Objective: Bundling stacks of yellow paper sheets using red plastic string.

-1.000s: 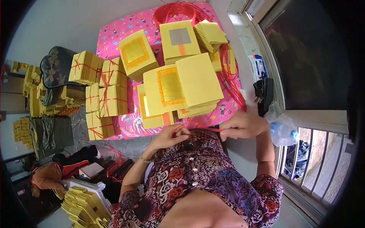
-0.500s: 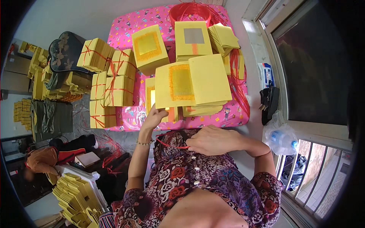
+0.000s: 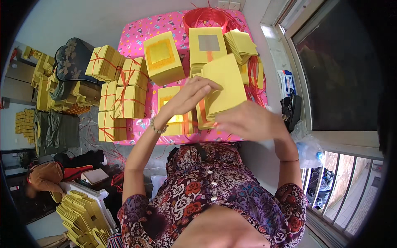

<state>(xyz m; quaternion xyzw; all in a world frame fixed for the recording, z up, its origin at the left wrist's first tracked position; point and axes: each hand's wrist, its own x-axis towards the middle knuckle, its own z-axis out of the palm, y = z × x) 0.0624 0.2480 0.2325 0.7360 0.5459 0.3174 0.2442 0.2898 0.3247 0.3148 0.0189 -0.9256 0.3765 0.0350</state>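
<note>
A tilted stack of yellow paper sheets (image 3: 226, 84) lies near the front of the table. My left hand (image 3: 191, 96) reaches over the stack's left edge, fingers stretched out towards the top sheet and touching it. At the stack's lower right corner is my right hand (image 3: 252, 120), smeared by motion; a reddish bit shows by its fingertips, but whether it grips a strip is unclear. Under my left forearm lies another yellow stack (image 3: 164, 91) with an orange and gold square on top, partly hidden.
Red-tied yellow bundles (image 3: 132, 101) stand at the table's left. Further back are a stack with a gold square (image 3: 163, 51), one with a silver square (image 3: 208, 41) and a red basin (image 3: 188, 20) of strips. A barred window (image 3: 343, 190) is at right; a person (image 3: 45, 175) bends at lower left.
My left hand has moved up and right onto the stack. My right hand has risen from my lap, where it held a red strip. The stack's patterned left-hand sheet no longer shows.
</note>
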